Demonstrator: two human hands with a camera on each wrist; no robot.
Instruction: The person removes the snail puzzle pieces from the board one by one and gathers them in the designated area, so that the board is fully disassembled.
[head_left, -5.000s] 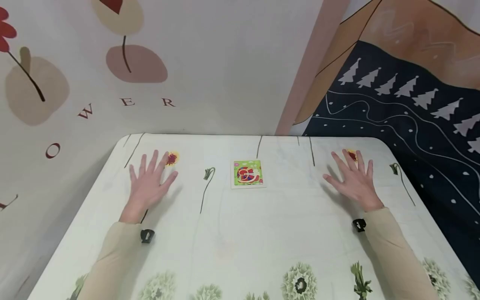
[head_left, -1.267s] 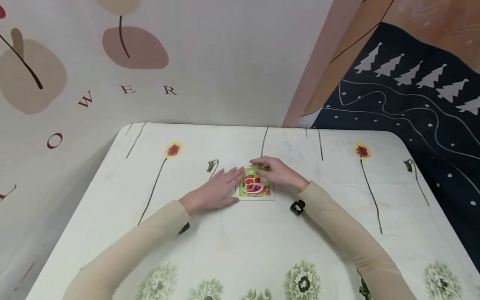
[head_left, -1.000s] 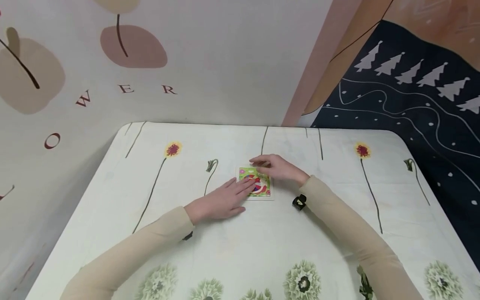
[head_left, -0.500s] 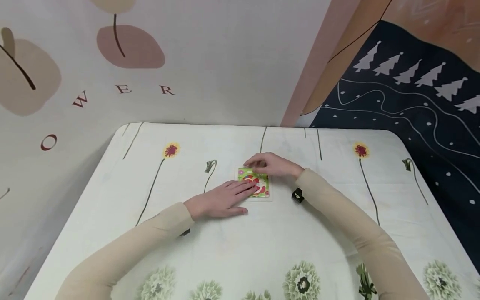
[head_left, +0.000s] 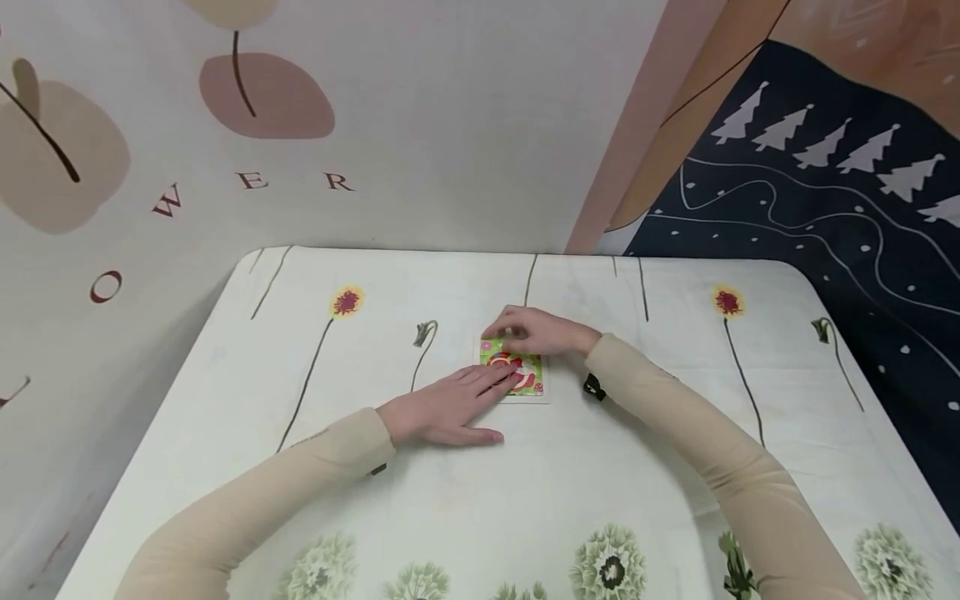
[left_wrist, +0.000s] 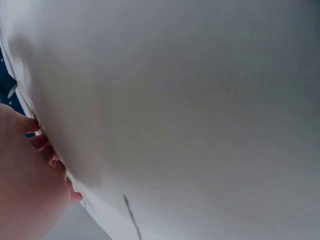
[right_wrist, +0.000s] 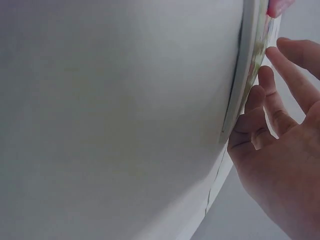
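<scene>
Head view: lettering [head_left: 167,201] "OWER", left fingers [head_left: 492,380] straight on picture board [head_left: 533,367], right fingers' [head_left: 507,321] hold unclear

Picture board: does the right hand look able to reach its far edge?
Likely yes: the right hand is at that edge, and the left hand, on the picture board, leaves it free.

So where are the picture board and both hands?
Picture board [head_left: 532,376]: head view, printed right side.
Left hand [head_left: 452,406]: head view, back of hand.
Right hand [head_left: 543,332]: head view, back of hand.
</scene>
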